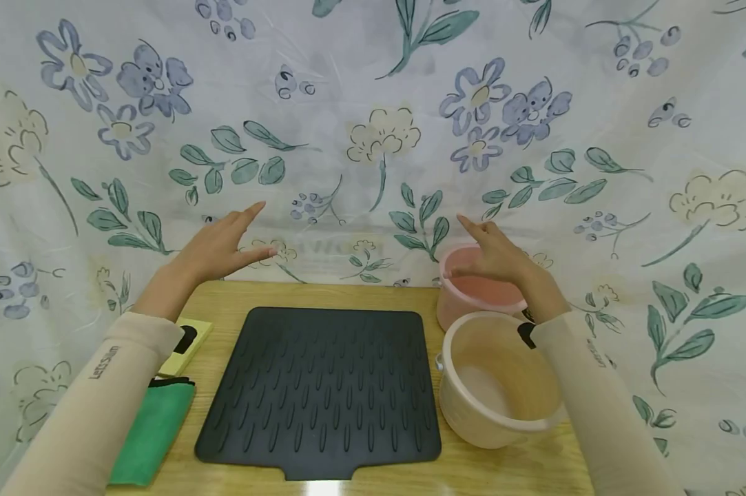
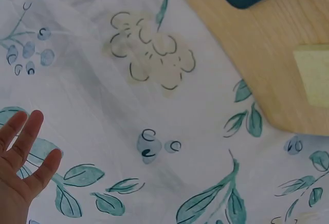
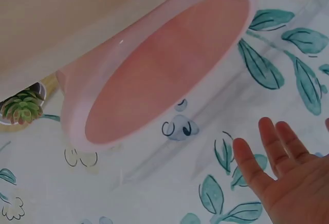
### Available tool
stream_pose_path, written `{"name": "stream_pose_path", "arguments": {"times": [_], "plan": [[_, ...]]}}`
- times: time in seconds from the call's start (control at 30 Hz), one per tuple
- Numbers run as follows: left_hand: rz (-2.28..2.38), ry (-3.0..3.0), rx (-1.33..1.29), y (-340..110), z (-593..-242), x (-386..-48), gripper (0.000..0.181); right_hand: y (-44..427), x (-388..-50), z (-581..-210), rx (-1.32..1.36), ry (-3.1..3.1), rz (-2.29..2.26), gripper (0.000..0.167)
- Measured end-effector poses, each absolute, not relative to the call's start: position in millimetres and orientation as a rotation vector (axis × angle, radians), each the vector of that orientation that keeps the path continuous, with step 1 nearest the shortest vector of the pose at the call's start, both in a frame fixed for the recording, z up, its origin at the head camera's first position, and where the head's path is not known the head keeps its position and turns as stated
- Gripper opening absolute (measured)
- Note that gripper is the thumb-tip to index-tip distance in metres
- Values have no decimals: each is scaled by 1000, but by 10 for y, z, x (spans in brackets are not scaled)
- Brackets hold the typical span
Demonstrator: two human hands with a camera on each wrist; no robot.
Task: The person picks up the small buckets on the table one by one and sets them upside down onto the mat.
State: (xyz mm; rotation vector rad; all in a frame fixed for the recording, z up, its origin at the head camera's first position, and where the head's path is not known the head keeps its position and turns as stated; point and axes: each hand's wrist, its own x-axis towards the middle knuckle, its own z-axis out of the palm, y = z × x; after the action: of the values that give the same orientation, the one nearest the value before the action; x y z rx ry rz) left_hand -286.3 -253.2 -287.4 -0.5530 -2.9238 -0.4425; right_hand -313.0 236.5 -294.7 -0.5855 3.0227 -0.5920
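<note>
Both hands are raised in the air with fingers extended, holding nothing. In the head view the left hand [image 1: 220, 248] is above the table's back left, beyond the dark ribbed mat [image 1: 323, 386]. The right hand [image 1: 496, 255] hovers over the pink bucket [image 1: 450, 303], behind the cream bucket [image 1: 456, 406]. The left wrist view has the left hand [image 2: 20, 167] at its lower left, against the floral cloth. At the lower right of the right wrist view, the right hand [image 3: 293, 183] appears with spread fingers, apart from the pink bucket [image 3: 169, 70].
A yellow sponge-like block [image 1: 195, 348] and a folded green cloth [image 1: 156, 434] lie left of the mat on the wooden table [image 1: 342, 295]. A small succulent plant [image 3: 21, 108] stands near the buckets. Floral cloth [image 1: 360, 69] hangs behind and at the sides.
</note>
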Motion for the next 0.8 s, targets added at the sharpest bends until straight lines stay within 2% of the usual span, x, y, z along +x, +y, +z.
{"name": "stream_pose_path", "arguments": {"times": [0.37,0.8], "plan": [[-447,-2942,-577,-2523,-2999,-2745,95,2460,-3005,-2997,-589,2996,-537,109],[-485,-2924,-592,-2588,-3105,-2589,95,2485,-2825,-3016,-611,2946,-561,110]]}}
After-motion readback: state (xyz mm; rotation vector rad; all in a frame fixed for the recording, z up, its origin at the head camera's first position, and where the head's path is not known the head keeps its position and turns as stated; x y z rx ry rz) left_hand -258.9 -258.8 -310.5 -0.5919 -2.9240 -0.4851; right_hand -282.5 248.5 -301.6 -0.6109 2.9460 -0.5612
